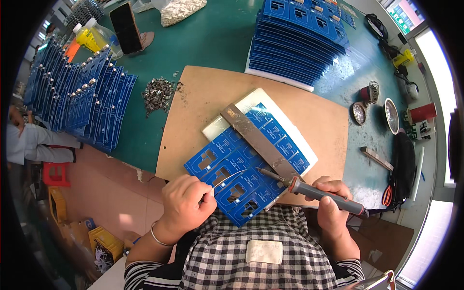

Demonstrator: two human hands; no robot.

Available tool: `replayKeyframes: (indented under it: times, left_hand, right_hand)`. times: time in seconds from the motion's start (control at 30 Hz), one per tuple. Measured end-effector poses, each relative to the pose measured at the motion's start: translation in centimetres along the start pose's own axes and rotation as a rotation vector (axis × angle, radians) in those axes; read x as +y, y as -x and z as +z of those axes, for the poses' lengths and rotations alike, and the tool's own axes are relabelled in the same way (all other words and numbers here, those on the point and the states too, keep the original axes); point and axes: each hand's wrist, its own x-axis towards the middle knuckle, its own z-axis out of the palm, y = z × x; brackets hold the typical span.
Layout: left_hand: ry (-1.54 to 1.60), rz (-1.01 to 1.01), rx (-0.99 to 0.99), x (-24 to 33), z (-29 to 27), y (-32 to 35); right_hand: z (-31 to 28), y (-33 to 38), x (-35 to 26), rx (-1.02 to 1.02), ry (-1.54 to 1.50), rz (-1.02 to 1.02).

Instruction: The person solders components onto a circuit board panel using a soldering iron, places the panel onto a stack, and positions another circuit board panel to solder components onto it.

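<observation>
A blue circuit board panel (pixel 223 146) with rectangular cutouts lies tilted in front of me, partly on a white foam pad (pixel 215 127). Across the panel rests a worn flat metal bar (pixel 261 140). My left hand (pixel 187 202) is closed in a pinch on a thin, curved solder wire (pixel 226 178), its far end over the middle of the panel. Wrapped round the grey handle of a soldering iron (pixel 326 195), my right hand (pixel 333 203) points its tip leftward, close to the wire's end. Whether tip and wire touch, I cannot tell.
Beneath the pad lies a brown board (pixel 193 96). Stacked blue panels (pixel 290 48) stand at the back, upright assembled boards (pixel 82 92) at left. A heap of small metal parts (pixel 158 93) sits between. At right are a coiled iron stand (pixel 373 92), bowl (pixel 391 116) and scissors (pixel 387 195).
</observation>
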Motion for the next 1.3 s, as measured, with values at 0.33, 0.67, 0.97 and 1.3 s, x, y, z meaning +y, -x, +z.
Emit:
replayKeyframes:
  times: [0.33, 0.67, 0.97, 1.3]
  left_hand:
    - [0.001, -0.009, 0.043, -0.1, 0.4, -0.3]
    - [0.013, -0.006, 0.035, 0.0, 0.4, -0.3]
    - [-0.001, 0.002, 0.007, -0.2, 0.6, -0.1]
    - [-0.015, 0.003, 0.056, -0.4, 0.9, -0.5]
  right_hand:
    - [0.7, -0.7, 0.6, -0.047, 0.119, 0.001]
    - [0.3, -0.7, 1.2, -0.076, 0.249, -0.057]
    - [0.7, -1.0, 1.2, -0.075, 0.240, -0.041]
    - [1.0, -1.5, 1.0, -0.093, 0.235, -0.046]
